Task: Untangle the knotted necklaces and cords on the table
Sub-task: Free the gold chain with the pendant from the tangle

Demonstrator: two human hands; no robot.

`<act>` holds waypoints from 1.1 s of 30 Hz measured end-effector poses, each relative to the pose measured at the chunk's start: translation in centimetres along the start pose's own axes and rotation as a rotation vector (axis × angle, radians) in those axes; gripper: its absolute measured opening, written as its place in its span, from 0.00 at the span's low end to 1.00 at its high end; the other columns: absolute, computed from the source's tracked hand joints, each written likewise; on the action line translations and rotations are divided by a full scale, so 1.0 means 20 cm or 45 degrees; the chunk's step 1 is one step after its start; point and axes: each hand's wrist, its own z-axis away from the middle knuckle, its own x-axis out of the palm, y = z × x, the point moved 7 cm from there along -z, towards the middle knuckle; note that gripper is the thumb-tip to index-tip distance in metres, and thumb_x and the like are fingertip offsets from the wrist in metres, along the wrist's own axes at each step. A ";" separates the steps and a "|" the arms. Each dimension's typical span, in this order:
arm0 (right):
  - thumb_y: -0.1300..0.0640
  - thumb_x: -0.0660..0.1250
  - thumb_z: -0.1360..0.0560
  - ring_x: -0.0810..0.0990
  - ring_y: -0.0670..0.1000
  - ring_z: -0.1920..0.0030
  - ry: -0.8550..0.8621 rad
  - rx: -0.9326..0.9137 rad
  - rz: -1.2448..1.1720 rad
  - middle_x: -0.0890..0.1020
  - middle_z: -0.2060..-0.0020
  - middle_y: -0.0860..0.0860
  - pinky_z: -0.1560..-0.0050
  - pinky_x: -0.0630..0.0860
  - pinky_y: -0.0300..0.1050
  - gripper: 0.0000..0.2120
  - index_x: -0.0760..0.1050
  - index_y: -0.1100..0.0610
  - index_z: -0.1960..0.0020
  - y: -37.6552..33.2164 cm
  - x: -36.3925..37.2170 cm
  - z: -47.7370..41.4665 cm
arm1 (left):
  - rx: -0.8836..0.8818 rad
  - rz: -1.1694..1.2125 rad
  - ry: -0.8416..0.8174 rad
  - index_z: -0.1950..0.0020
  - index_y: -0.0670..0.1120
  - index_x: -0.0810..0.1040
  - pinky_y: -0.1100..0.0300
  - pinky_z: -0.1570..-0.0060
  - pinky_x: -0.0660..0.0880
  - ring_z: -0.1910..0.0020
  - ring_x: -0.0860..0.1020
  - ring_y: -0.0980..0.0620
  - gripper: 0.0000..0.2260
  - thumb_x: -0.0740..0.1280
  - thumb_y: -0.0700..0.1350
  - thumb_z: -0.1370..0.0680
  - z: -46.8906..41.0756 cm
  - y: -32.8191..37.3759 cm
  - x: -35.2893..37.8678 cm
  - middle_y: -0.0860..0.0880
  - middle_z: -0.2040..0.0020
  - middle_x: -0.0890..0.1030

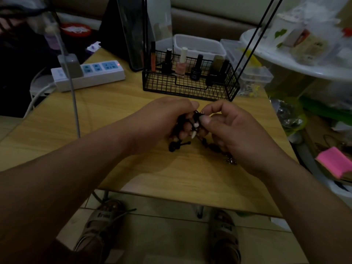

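A tangle of black cords (196,119) is sitting in the centre of the frame, held just above the table (133,168) between both hands. Small white tooth-shaped beads (194,133) are hanging among the thin dark strands. A knotted black end (174,146) is trailing onto the wood below the left hand (167,121). A small metal charm (231,160) is lying on the table, partly hidden by the right wrist.

The left hand's fingers are curling round the left side of the tangle. The right hand (234,130) is pinching a strand at the top between thumb and forefinger, its other fingers curling loosely underneath.

The table is showing a smooth, pale wood grain. Above the hands in the frame, a black wire basket (190,92) is holding upright nail polish bottles (180,67), with clear plastic boxes (200,45) behind it. In the upper left, a white power strip (95,77) with blue sockets is carrying a grey plug (70,65), whose cable is running down across the table. A bright pink pad (335,161) is lying at the right edge. At the bottom, feet in sandals (101,225) are resting on pale floor tiles.
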 end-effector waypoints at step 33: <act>0.54 0.59 0.16 0.62 0.47 0.72 0.133 0.178 -0.438 0.73 0.71 0.49 0.73 0.55 0.42 0.14 0.66 0.54 0.60 0.03 -0.06 -0.01 | 0.026 -0.289 0.252 0.47 0.48 0.79 0.57 0.66 0.77 0.68 0.79 0.54 0.03 0.70 0.41 0.20 0.02 -0.01 0.02 0.48 0.64 0.82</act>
